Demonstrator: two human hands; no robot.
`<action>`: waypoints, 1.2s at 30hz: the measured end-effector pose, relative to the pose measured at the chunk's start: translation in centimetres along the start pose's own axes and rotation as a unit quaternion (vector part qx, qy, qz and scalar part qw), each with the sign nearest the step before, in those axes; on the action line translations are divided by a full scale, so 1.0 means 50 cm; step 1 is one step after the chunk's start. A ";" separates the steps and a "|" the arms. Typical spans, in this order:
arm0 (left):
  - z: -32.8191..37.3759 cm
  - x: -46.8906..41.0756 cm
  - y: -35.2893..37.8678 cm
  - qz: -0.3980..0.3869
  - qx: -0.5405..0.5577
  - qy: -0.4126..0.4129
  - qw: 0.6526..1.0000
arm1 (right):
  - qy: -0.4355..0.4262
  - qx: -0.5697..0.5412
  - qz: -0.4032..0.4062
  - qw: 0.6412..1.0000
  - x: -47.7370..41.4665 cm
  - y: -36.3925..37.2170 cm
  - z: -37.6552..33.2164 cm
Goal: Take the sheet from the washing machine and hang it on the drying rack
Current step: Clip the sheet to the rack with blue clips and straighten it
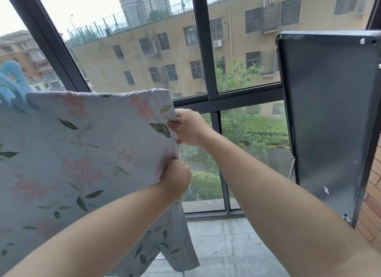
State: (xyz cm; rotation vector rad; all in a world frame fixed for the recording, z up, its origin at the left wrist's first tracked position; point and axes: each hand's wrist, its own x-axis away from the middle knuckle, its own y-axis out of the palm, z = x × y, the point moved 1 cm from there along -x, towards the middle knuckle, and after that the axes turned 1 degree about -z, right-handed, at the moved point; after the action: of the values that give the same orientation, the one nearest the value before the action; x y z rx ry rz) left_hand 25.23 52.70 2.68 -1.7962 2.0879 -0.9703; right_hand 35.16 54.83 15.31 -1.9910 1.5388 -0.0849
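Left hand (175, 178): the nearer of the two, at about 6 o'clock from the right hand; its fingers (162, 172) are closed in a pinch on the sheet's side edge.
Right hand (188, 128): farther and higher, its fingers (172, 124) closed on the same edge just under the top corner.
Sheet (82, 153): pale blue with pink flowers and green leaves, draped over a line or bar I cannot see, filling the view from 9 o'clock of both hands; its free tail hangs down toward 6 o'clock.
Key relation: the gripped edge runs roughly 12 to 6 o'clock between the hands, and the cloth's bulk lies to 9 o'clock, so smoothing it likely calls for a pull toward 3 o'clock.
Blue clip (12, 87): at the sheet's top edge, far toward 9 o'clock.
Dark panel (325, 116): well apart at 3 o'clock.
Window frame (206, 70): beyond the hands at 12 o'clock.
Stage: the hanging looks nearly done, by my judgement.
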 end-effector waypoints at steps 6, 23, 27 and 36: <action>0.017 0.014 -0.050 0.063 0.082 0.036 0.994 | -0.005 0.017 0.006 1.000 -0.001 -0.005 0.006; -0.022 0.041 -0.076 0.157 0.120 0.054 0.979 | 0.041 -0.143 0.009 0.989 0.046 -0.008 0.063; -0.005 0.044 -0.044 0.146 0.133 0.074 0.978 | 0.190 -0.189 0.180 0.947 0.102 0.022 0.202; 0.026 0.036 -0.004 0.205 0.022 0.082 0.975 | 0.332 -0.288 -0.051 0.897 0.223 0.228 0.338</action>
State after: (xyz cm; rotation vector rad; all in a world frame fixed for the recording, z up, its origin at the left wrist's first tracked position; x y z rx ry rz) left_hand 25.72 50.54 2.27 -1.2214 2.3819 -1.0616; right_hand 35.80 50.49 -7.49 -2.6976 2.0483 -0.4357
